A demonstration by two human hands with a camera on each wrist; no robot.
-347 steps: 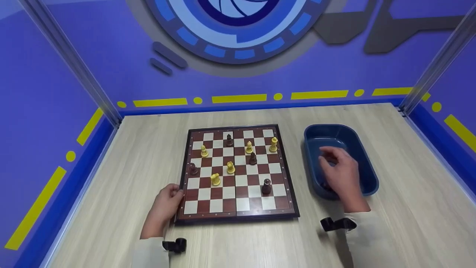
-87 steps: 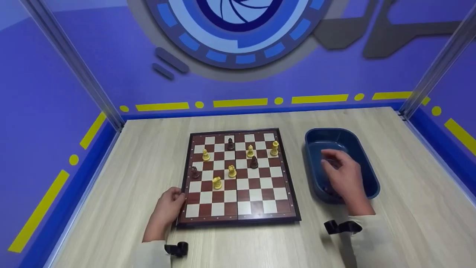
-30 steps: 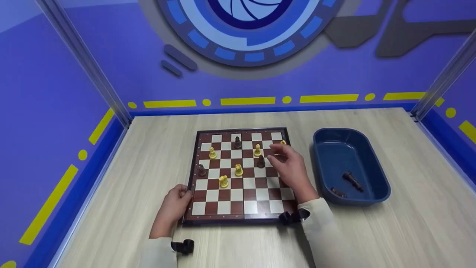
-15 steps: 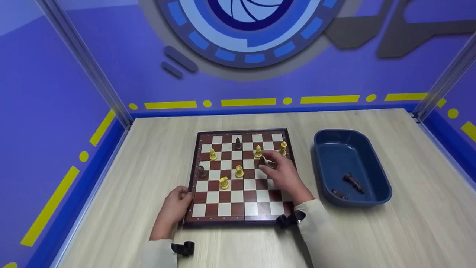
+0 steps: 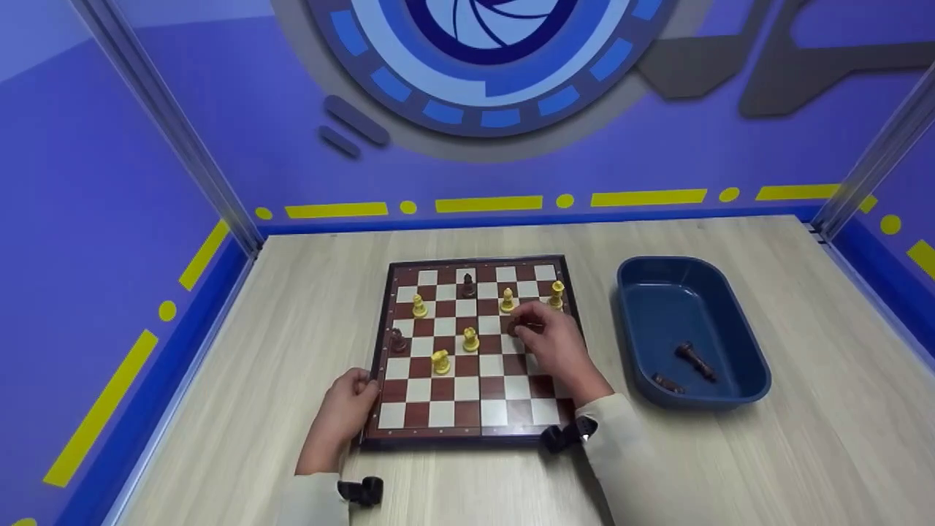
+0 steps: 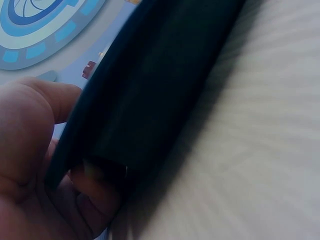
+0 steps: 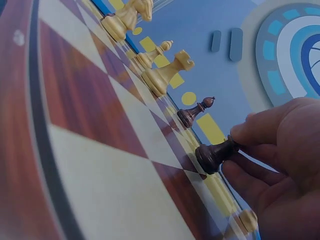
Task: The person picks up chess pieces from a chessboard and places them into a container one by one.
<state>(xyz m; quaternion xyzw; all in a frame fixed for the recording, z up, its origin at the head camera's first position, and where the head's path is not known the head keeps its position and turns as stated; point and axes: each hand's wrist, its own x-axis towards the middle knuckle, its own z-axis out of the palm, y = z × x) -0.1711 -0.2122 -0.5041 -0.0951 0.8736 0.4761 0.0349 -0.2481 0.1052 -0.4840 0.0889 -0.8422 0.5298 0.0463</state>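
My right hand pinches a dark chess piece between thumb and fingertips over the right half of the chessboard. Fingers hide its top, and I cannot tell whether its base touches the board. Along the board's left edge, my left hand grips the rim; the left wrist view has the thumb above and fingers curled beneath. A pale rook and a pale knight stand near the middle. Behind the right hand is a pale piece, with a tall pale piece at the right edge.
A dark bishop stands toward the board's far side, a dark piece at its left edge and a pale piece at far left. Right of the board, a blue tub holds two dark pieces lying down, including a long one.
A tall dark piece left the board's near right and dark pieces show in the tub. My right hand moved left from the tub and took hold of another dark piece. The left hand stayed.
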